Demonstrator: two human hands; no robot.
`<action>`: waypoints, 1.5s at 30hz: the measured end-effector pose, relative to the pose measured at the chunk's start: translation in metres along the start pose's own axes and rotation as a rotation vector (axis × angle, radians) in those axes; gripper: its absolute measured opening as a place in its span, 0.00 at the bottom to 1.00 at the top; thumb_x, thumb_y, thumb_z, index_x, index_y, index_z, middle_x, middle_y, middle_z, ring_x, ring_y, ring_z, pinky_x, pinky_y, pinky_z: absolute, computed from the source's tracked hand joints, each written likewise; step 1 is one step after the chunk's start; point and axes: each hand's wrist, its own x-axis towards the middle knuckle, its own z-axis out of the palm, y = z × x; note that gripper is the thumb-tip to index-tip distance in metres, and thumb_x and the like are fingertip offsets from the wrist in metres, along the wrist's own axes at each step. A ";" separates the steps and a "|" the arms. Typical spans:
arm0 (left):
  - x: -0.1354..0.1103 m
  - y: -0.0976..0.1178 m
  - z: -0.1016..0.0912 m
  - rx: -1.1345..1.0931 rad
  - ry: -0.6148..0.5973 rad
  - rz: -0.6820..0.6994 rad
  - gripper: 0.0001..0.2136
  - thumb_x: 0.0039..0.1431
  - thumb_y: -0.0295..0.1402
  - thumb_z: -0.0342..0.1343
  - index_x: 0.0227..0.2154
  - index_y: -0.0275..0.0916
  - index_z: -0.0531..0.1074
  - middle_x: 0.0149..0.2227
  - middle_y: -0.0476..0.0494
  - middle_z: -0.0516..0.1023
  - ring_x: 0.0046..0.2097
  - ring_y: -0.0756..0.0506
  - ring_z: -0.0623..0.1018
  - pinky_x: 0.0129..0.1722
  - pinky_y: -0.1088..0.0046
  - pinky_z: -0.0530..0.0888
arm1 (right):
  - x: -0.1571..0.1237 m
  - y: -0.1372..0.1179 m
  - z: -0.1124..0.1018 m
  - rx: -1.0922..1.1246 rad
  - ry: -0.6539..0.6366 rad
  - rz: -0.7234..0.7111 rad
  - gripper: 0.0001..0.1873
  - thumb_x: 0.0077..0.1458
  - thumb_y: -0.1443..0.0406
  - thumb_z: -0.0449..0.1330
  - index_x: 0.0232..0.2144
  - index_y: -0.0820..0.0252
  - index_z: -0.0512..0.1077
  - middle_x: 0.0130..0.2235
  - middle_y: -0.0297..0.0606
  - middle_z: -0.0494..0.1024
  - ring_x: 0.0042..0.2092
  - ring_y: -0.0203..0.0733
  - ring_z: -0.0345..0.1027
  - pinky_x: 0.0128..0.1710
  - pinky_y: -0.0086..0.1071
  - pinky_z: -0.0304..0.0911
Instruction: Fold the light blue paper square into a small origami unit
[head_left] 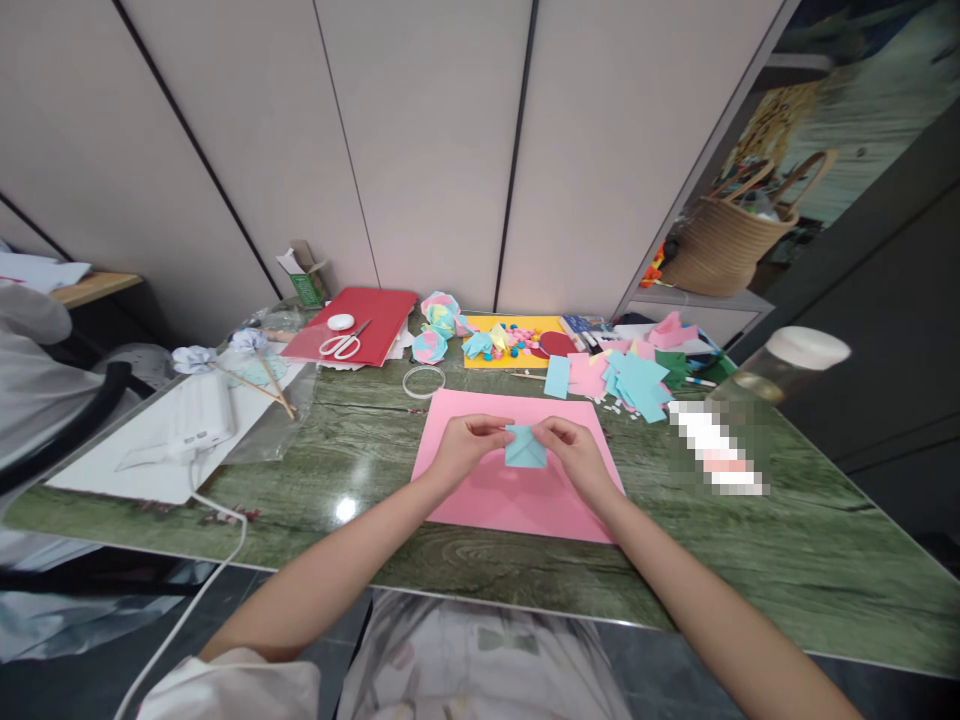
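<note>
A small light-blue square of folded paper (526, 450) is held between my two hands, with crease lines across its face. My left hand (478, 441) pinches its upper left corner with thumb and fingers. At the upper right corner, my right hand (568, 446) grips it the same way. Beneath both hands lies a pink sheet (495, 510) on the green table. Beyond the sheet, to the right, sits a pile of loose blue, pink and yellow paper pieces (637, 382).
A tape roll (424, 382) lies behind the pink sheet. White scissors (341, 345) rest on a red folder (375, 318). Crumpled paper flowers (439, 325) and a yellow sheet (480, 358) with small bits stand farther back. A white power bank (202, 415) with cable is left; a lidded jar (780, 365) is right.
</note>
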 end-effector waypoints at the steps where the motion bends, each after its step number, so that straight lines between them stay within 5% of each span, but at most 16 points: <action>1: 0.000 0.001 0.000 0.005 0.005 -0.003 0.14 0.37 0.31 0.63 0.31 0.34 0.75 0.27 0.44 0.76 0.28 0.49 0.73 0.32 0.73 0.70 | 0.000 0.000 0.000 -0.003 0.009 -0.008 0.13 0.47 0.58 0.56 0.21 0.62 0.66 0.23 0.31 0.64 0.27 0.34 0.57 0.28 0.27 0.53; 10: -0.002 0.002 0.000 0.016 0.007 -0.004 0.14 0.37 0.31 0.62 0.31 0.35 0.75 0.27 0.44 0.77 0.29 0.49 0.73 0.33 0.73 0.69 | 0.000 -0.002 -0.001 -0.019 0.038 -0.031 0.16 0.48 0.58 0.55 0.16 0.60 0.61 0.20 0.29 0.59 0.25 0.33 0.54 0.27 0.27 0.52; 15: -0.001 0.000 0.000 -0.004 0.022 0.003 0.14 0.38 0.31 0.62 0.32 0.35 0.75 0.27 0.44 0.76 0.29 0.49 0.73 0.32 0.73 0.70 | -0.001 -0.006 0.001 0.001 -0.013 -0.033 0.15 0.52 0.57 0.50 0.22 0.60 0.67 0.25 0.33 0.67 0.29 0.35 0.59 0.32 0.28 0.56; 19: -0.001 -0.003 0.000 -0.007 0.009 0.016 0.14 0.38 0.32 0.62 0.32 0.35 0.75 0.27 0.44 0.76 0.29 0.49 0.73 0.31 0.73 0.69 | -0.002 -0.003 0.003 -0.011 -0.106 0.053 0.14 0.46 0.55 0.56 0.25 0.62 0.68 0.25 0.33 0.68 0.28 0.35 0.60 0.27 0.27 0.56; 31: -0.001 -0.003 0.000 -0.003 0.010 0.003 0.14 0.38 0.32 0.62 0.31 0.35 0.75 0.27 0.44 0.76 0.29 0.50 0.72 0.31 0.74 0.68 | -0.001 0.004 0.006 -0.050 -0.075 0.106 0.17 0.43 0.55 0.58 0.27 0.64 0.72 0.26 0.37 0.74 0.28 0.38 0.63 0.28 0.30 0.58; 45: -0.001 -0.006 0.001 -0.007 0.002 0.022 0.15 0.38 0.32 0.62 0.33 0.34 0.74 0.23 0.47 0.73 0.26 0.51 0.71 0.29 0.75 0.68 | -0.002 0.008 0.008 -0.014 -0.182 0.142 0.18 0.41 0.56 0.59 0.31 0.65 0.73 0.30 0.38 0.76 0.31 0.41 0.67 0.33 0.33 0.60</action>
